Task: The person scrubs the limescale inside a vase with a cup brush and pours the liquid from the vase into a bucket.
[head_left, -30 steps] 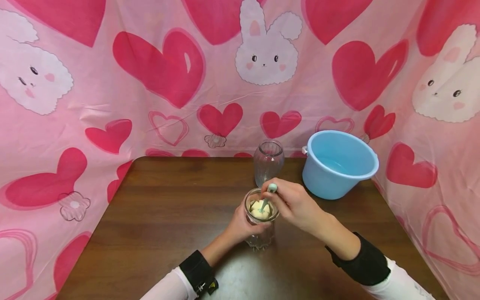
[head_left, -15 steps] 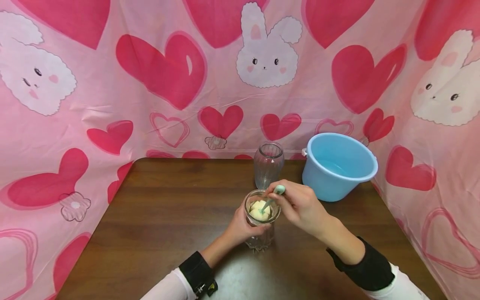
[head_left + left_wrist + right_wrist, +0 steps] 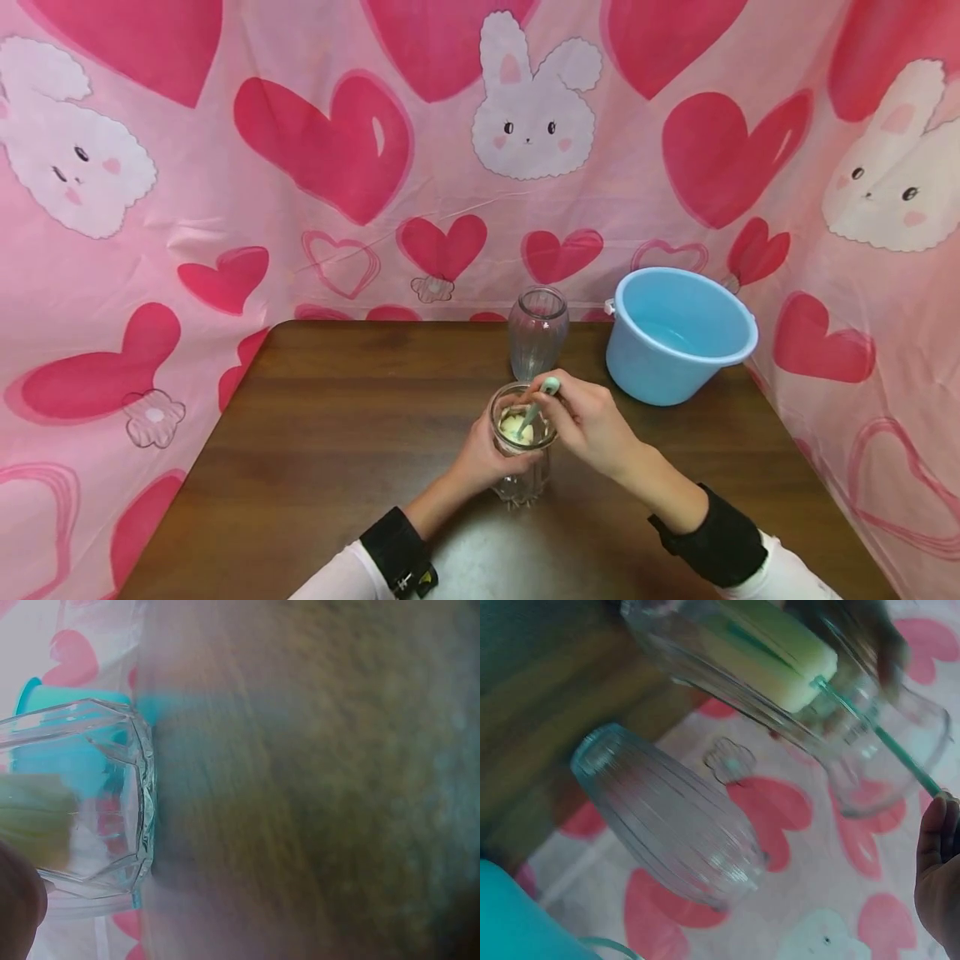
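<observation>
My left hand (image 3: pixel 480 454) grips a clear glass jar (image 3: pixel 522 483) round its upper part, at the middle of the table. Inside the jar is the pale yellow sponge head of a cleaning brush (image 3: pixel 515 427), with a thin green handle rising out of the mouth. My right hand (image 3: pixel 592 425) pinches the top of that handle from the right. In the right wrist view the sponge (image 3: pixel 780 660) sits well inside the glass, below its neck. Seen from the left wrist, the jar's faceted base (image 3: pixel 142 795) stands by the wood and a fingertip (image 3: pixel 19 900) lies against the glass.
A second clear glass vase (image 3: pixel 537 337), ribbed, stands just behind the jar. To its right, at the back of the brown wooden table (image 3: pixel 360 400), is a light blue bucket (image 3: pixel 656 367). A pink cloth (image 3: pixel 442 183) with hearts and rabbits hangs around the table.
The sponge first rises slightly toward the jar's mouth, then drops deeper inside. My right hand tilts the handle right, then comes back a little lower. My left hand keeps its hold on the jar.
</observation>
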The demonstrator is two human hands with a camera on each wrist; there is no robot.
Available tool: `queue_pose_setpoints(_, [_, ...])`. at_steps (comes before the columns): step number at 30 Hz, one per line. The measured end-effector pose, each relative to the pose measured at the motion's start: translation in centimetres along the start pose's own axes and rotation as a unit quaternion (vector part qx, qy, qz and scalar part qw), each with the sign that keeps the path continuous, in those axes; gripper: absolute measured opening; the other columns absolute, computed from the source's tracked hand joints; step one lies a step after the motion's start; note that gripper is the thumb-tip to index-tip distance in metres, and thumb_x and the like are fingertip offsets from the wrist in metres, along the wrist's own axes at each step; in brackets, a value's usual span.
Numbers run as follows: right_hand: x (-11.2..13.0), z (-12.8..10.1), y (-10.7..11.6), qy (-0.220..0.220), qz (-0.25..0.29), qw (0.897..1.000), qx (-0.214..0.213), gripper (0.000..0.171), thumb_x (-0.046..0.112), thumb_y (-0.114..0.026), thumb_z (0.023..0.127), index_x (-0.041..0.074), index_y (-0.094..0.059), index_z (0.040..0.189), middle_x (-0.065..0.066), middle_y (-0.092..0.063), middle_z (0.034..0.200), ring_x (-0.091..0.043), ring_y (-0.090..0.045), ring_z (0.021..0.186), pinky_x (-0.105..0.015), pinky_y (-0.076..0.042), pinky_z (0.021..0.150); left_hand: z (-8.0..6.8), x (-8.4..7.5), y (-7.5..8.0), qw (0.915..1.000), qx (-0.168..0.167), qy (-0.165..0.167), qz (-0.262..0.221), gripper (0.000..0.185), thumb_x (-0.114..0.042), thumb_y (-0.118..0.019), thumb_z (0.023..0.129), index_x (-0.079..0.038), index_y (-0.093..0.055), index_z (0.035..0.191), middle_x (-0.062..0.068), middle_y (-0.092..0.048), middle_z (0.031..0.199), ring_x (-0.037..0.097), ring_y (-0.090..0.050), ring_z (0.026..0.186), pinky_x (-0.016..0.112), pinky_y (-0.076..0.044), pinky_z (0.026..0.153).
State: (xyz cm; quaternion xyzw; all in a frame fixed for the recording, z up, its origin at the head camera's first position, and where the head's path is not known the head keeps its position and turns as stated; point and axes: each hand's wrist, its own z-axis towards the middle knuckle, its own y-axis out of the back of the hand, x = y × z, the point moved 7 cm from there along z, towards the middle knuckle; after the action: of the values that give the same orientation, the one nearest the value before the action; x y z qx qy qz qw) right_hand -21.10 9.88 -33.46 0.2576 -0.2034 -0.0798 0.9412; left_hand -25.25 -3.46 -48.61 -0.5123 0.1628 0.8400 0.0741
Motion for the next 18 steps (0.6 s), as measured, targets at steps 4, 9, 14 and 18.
queue_pose_setpoints(4, [1.0, 1.1, 2.2, 0.017, 0.035, 0.998, -0.054, 0.022, 0.021, -0.061, 0.105, -0.001, -0.064, 0.102, -0.009, -0.074, 0.089, -0.009, -0.061, 0.067, -0.018, -0.052, 0.060, 0.0, -0.1, -0.2, 1.0000, -0.004, -0.009, -0.002, 0.077, -0.019, -0.089, 0.074, -0.007, -0.050, 0.140, 0.011, -0.066, 0.127, 0.017, -0.063, 0.113, 0.031, -0.053, 0.098])
queue_pose_setpoints(9, [1.5, 2.2, 3.1, 0.026, 0.066, 0.995, -0.074, 0.025, 0.020, -0.063, 0.104, -0.004, -0.063, 0.100, -0.011, -0.073, 0.087, -0.010, -0.062, 0.065, -0.017, -0.051, 0.058, 0.1, 0.0, -0.2, 1.0000, -0.008, 0.001, -0.002, 0.077, -0.019, -0.089, 0.074, -0.009, -0.050, 0.140, 0.008, -0.065, 0.128, 0.016, -0.062, 0.114, 0.031, -0.051, 0.099])
queue_pose_setpoints(14, [0.4, 1.1, 1.3, -0.011, 0.057, 0.997, -0.046, 0.022, 0.022, -0.059, 0.106, 0.002, -0.065, 0.101, -0.007, -0.072, 0.090, -0.012, -0.062, 0.071, -0.019, -0.051, 0.064, 0.1, 0.1, -0.2, 0.9998, -0.003, 0.008, -0.015, 0.077, -0.017, -0.088, 0.074, -0.009, -0.050, 0.141, 0.009, -0.067, 0.127, 0.015, -0.063, 0.111, 0.029, -0.053, 0.096])
queue_pose_setpoints(18, [0.4, 0.7, 0.8, -0.034, 0.043, 0.998, -0.024, 0.022, 0.025, -0.058, 0.107, 0.004, -0.064, 0.103, -0.006, -0.073, 0.091, -0.014, -0.064, 0.074, -0.019, -0.053, 0.067, 0.0, 0.2, -0.2, 0.9997, 0.001, 0.010, -0.024, 0.079, -0.015, -0.088, 0.074, -0.007, -0.049, 0.142, 0.012, -0.067, 0.127, 0.015, -0.064, 0.111, 0.029, -0.053, 0.096])
